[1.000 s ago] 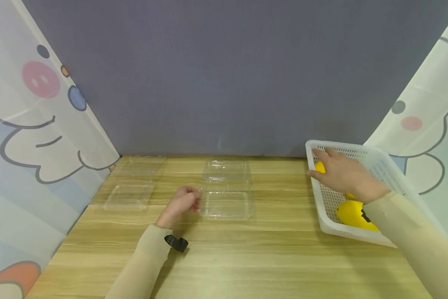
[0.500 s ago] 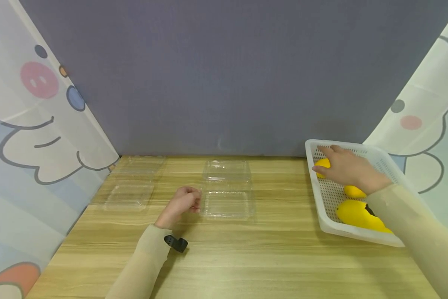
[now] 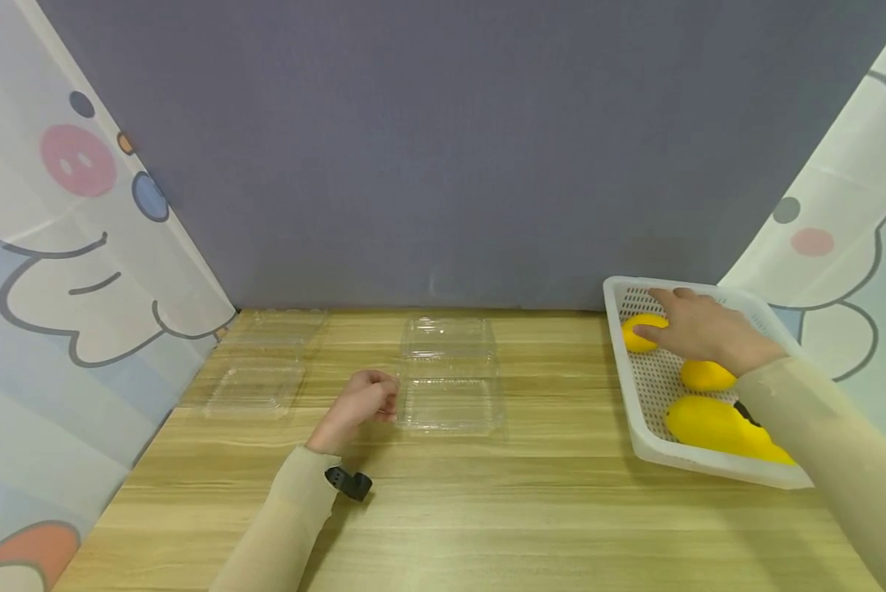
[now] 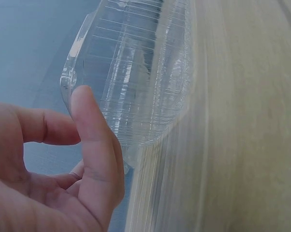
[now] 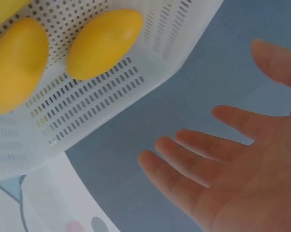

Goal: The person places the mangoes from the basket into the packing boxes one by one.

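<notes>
Yellow fruit (image 3: 642, 321), its long axis seemingly crosswise, lies in the far left corner of the basket (image 3: 633, 395), just left of my right hand (image 3: 698, 329), the nearer one, its fingers spread. My left hand (image 3: 364, 401) pinches the clear box (image 3: 450, 404) by its edge. Since a second ago, my right hand has shifted rightward, uncovering more fruit.

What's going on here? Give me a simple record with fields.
Left hand: pinches the edge of the central clear container
Right hand: held above the white basket, fingers spread, gripping nothing
In basket: three yellow fruit-like items visible, one larger
Other container: also clear, open, farther left
Surface: wood-grain table
</notes>
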A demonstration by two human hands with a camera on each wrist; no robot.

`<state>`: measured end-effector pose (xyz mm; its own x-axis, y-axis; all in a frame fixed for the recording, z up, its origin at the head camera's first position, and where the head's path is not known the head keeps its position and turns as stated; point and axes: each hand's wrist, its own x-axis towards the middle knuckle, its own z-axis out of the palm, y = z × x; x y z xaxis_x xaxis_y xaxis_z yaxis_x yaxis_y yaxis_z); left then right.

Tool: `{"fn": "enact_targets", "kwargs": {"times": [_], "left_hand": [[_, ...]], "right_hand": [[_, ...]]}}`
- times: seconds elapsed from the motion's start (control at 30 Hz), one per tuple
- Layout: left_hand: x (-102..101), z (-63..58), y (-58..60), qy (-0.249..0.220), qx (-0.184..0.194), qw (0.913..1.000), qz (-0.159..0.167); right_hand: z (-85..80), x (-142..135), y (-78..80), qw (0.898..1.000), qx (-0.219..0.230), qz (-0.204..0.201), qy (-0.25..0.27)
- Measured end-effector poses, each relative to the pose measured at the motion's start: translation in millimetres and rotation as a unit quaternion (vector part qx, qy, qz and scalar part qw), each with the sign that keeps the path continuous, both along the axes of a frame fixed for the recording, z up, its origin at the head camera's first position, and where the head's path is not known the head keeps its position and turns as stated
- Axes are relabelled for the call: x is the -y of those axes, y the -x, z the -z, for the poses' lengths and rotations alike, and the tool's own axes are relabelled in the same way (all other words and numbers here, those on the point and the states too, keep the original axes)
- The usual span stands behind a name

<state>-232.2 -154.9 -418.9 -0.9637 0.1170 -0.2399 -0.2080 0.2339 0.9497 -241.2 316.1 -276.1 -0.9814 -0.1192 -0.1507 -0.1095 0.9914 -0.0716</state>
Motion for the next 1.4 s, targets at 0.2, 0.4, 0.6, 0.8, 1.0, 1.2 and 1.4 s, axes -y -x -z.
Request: {"fn": "enact_targets", "kwargs": {"times": [0.2, 0.4, 0.6, 0.8, 1.0, 1.2, 1.4], "left_hand": [[0, 1.4, 0.4, -0.001, 0.002, 1.0000, 0.003], [0, 0.8, 0.0, -0.008, 0.006, 0.9999, 0.002], [-1, 0.4, 0.0, -0.011, 0.008, 0.9999, -0.003], [-1, 0.6, 0.3, -0.009, 0.005, 0.9999, -0.005], [-1, 0.4, 0.4, -0.006, 0.005, 1.0000, -0.002], [-1, 1.5, 1.6, -0.003, 0.004, 1.0000, -0.003], [-1, 1.5, 1.1, -0.005, 0.003, 1.0000, -0.001]], "right_hand": [[3.3, -12, 2.7, 1.000, 0.010, 0.014, 0.001], [6.6, -22, 6.1, 1.000, 0.011, 0.019, 0.010], [9.7, -30, 8.0, 0.999, 0.019, 0.027, 0.019], [13.3, -39, 9.6, 0.999, 0.023, 0.025, 0.018], [18.8, -50, 10.7, 0.999, 0.034, 0.028, 0.013], [24.0, -58, 12.8, 0.999, 0.039, 0.035, 0.011], [32.1, -67, 13.6, 0.998, 0.052, 0.039, 0.015]]}}
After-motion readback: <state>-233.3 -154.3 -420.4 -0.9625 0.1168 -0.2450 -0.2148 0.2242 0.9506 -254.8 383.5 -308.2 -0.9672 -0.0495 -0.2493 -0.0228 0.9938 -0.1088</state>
